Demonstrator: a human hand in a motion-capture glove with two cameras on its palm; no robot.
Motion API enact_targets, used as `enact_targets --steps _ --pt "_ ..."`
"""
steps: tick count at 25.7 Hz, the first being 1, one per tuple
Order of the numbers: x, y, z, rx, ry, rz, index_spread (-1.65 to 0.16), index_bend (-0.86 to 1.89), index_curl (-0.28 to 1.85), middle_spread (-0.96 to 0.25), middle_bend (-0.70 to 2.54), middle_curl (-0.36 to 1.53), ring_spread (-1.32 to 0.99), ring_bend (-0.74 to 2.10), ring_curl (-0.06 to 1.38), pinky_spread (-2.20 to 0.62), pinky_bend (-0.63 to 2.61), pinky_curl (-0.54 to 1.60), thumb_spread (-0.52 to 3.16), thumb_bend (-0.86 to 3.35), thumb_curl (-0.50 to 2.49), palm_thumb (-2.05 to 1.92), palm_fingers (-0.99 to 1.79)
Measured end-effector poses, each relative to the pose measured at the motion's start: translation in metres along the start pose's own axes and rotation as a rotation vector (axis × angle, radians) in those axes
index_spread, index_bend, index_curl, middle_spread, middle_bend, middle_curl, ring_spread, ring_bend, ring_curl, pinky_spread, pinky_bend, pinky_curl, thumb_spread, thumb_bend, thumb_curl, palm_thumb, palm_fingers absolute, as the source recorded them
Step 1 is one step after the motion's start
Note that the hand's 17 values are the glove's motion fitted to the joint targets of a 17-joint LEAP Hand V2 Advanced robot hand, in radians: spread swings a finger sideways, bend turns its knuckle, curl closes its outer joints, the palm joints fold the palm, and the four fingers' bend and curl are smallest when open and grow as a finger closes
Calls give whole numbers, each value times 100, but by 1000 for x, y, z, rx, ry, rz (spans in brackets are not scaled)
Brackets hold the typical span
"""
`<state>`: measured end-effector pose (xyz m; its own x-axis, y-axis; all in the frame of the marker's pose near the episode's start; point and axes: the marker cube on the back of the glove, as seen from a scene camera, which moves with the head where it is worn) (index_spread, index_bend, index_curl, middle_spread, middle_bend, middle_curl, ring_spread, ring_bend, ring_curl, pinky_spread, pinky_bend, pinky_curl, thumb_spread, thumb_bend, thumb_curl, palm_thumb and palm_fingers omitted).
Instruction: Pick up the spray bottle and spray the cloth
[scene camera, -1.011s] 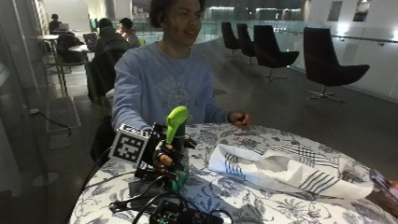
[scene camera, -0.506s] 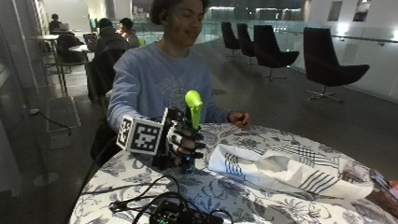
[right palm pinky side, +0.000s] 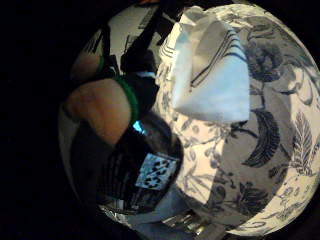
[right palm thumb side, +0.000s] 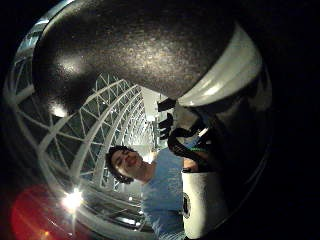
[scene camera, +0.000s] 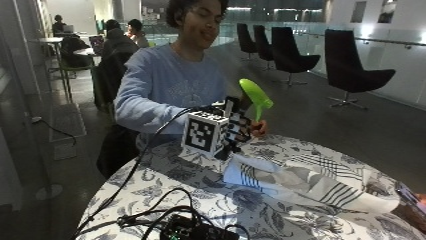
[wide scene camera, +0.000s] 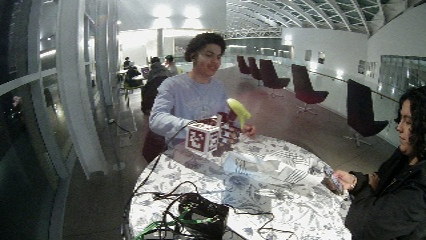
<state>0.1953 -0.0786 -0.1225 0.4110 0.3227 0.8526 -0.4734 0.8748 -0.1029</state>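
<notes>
The spray bottle, with its smooth, shiny green top shaped like a leaf, is up in the air above the table's far edge, and the gloved right hand has its fingers curled round the bottle's dark lower part. The cloth is white with thin dark stripes, soft and crumpled into folds, and it lies on the table at about four o'clock from the hand, just beside and below it. The round table wears a white cover printed with dark blue flowers and leaves.
</notes>
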Motion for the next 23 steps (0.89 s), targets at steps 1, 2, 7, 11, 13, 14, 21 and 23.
enact_targets --steps 1,2,7,11,13,14,21,23 --pt "0 -3 5 -23 -4 21 -23 14 39 -8 38 45 -1 54 40 31 18 23 69 -2 59 93 93" --pt "2 -6 11 -46 -2 40 -22 13 39 -8 38 45 0 54 40 31 18 23 69 -2 60 92 94" --pt "3 -22 22 -101 41 120 -21 12 38 -7 37 45 1 54 40 31 18 25 72 -2 61 91 95" --pt "5 -31 27 -109 81 168 -20 12 38 -6 36 46 1 53 40 31 18 26 74 -2 62 91 96" --pt "6 -33 31 -129 97 194 -20 12 38 -6 35 46 1 53 40 32 18 26 74 -2 63 91 96" --pt "5 -34 33 -142 97 209 -20 12 38 -6 35 46 1 53 40 32 18 26 75 -2 63 91 96" --pt "-1 -38 42 -187 91 263 -19 11 36 -6 36 47 2 53 40 32 17 27 78 -2 65 90 95" --pt "0 -38 44 -190 89 269 -19 11 36 -6 36 47 2 53 40 33 17 27 79 -2 65 90 95"
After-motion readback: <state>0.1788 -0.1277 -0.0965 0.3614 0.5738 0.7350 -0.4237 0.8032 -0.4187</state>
